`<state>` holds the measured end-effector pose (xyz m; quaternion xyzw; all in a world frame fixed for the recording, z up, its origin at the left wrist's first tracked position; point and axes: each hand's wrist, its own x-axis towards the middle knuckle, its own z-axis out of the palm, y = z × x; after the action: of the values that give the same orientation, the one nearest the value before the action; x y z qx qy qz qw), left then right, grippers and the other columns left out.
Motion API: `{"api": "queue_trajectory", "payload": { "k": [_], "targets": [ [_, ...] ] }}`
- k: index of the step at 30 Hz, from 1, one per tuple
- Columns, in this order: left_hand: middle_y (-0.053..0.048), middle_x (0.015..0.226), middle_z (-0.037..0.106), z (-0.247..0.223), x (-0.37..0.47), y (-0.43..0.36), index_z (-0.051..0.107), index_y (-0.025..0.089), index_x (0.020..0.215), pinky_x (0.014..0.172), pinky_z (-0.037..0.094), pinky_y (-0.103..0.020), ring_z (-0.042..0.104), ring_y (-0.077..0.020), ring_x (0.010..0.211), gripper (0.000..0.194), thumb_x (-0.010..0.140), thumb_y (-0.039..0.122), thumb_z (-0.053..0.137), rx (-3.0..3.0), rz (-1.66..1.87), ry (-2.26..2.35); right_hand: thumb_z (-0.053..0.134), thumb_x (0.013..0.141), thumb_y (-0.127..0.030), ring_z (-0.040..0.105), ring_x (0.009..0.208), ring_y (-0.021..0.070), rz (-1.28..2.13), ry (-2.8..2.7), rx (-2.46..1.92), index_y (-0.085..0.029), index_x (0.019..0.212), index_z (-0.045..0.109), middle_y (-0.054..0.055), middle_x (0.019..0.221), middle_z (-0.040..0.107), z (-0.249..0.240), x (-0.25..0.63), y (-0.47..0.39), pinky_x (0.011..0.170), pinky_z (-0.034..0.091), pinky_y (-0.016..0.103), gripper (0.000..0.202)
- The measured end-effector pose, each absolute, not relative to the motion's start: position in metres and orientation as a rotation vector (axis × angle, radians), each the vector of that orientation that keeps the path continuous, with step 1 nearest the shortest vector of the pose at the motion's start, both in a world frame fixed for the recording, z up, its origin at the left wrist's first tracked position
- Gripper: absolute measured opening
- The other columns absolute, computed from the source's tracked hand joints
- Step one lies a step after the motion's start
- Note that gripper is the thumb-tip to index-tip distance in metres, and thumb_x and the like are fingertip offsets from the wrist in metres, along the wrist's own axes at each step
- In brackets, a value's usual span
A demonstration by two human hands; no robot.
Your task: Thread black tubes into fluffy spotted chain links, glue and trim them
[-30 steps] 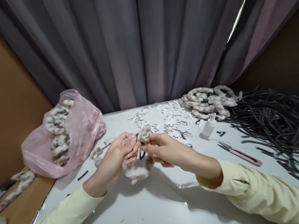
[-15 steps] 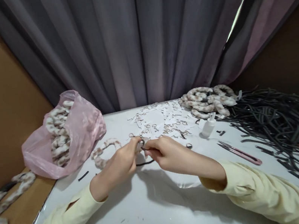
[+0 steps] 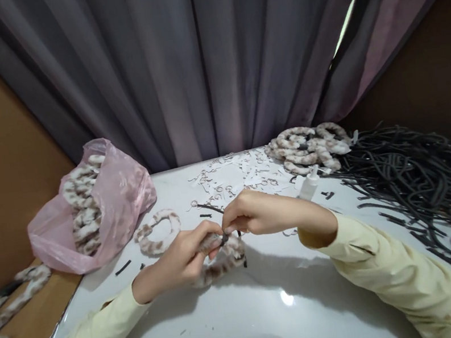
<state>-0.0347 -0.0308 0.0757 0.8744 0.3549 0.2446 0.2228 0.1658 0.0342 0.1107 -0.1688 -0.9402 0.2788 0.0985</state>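
Note:
My left hand is closed around a furry white-and-brown tube, which curves beneath my fingers just above the table. My right hand pinches a thin black cord where it meets the tube's end. One length of the cord sticks out to the left past my right fingertips, and a bit shows below them. The exact point of contact is partly covered by my fingers. Left of my hands, a furry ring of the same kind lies on the table.
A pink plastic bag of furry rings stands on the left. Paper scraps with small metal rings spread over the back. On the right are piled furry rings, a small white bottle and a heap of black cords.
My right hand has risen slightly and now pinches the black cord, which shows to its left. More of the furry tube shows below my left hand. The pink snips are now hidden by my right arm.

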Motion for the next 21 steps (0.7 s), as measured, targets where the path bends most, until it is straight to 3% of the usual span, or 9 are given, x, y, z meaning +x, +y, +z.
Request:
{"api": "queue_trajectory", "payload": {
  "k": [7,12,14,18,21],
  "targets": [
    [0.0,0.082,0.057,0.064,-0.037,-0.03,0.035,0.021,0.114,0.058,0.039,-0.02,0.051,-0.0101,0.059,0.053,0.066,-0.002,0.032,2.504,0.718,0.938,0.043,0.085,-0.013,0.045,0.059,0.0089,1.23,-2.809,-0.387,-0.011,0.071,0.058,0.0,0.063,0.05,0.109,0.17,0.046,0.057,0.037,0.02,0.021],
    [0.005,0.062,0.05,0.06,-0.035,-0.029,0.043,0.02,0.105,0.053,0.037,-0.02,0.047,-0.0103,0.051,0.029,0.08,0.006,0.034,2.371,0.837,1.092,0.049,0.086,-0.021,0.047,0.052,0.0076,1.306,-2.614,-0.646,-0.012,0.094,0.057,-0.001,0.067,0.052,0.108,0.167,0.045,0.05,0.038,0.019,0.015],
    [0.005,0.061,0.051,0.059,-0.033,-0.028,0.042,0.02,0.103,0.052,0.036,-0.02,0.047,-0.0104,0.05,0.023,0.083,0.01,0.035,2.284,0.886,1.149,0.053,0.084,-0.022,0.048,0.051,0.0078,1.328,-2.46,-0.741,-0.012,0.095,0.055,-0.001,0.068,0.053,0.104,0.164,0.046,0.047,0.039,0.019,0.014],
    [0.006,0.059,0.049,0.057,-0.033,-0.026,0.037,0.02,0.116,0.053,0.036,-0.021,0.046,-0.0107,0.05,0.035,0.083,0.01,0.036,2.244,0.932,1.154,0.054,0.082,-0.019,0.05,0.052,0.0072,1.492,-2.313,-0.71,-0.014,0.087,0.052,-0.002,0.068,0.052,0.099,0.16,0.048,0.047,0.039,0.018,0.008],
    [0.004,0.064,0.053,0.056,-0.035,-0.026,0.042,0.02,0.118,0.055,0.037,-0.022,0.047,-0.0108,0.052,0.039,0.081,0.008,0.036,2.29,0.91,1.137,0.054,0.081,-0.016,0.047,0.054,0.0062,1.548,-2.28,-0.666,-0.013,0.086,0.051,-0.003,0.068,0.051,0.099,0.16,0.048,0.049,0.039,0.017,0.007]
  ]
}}
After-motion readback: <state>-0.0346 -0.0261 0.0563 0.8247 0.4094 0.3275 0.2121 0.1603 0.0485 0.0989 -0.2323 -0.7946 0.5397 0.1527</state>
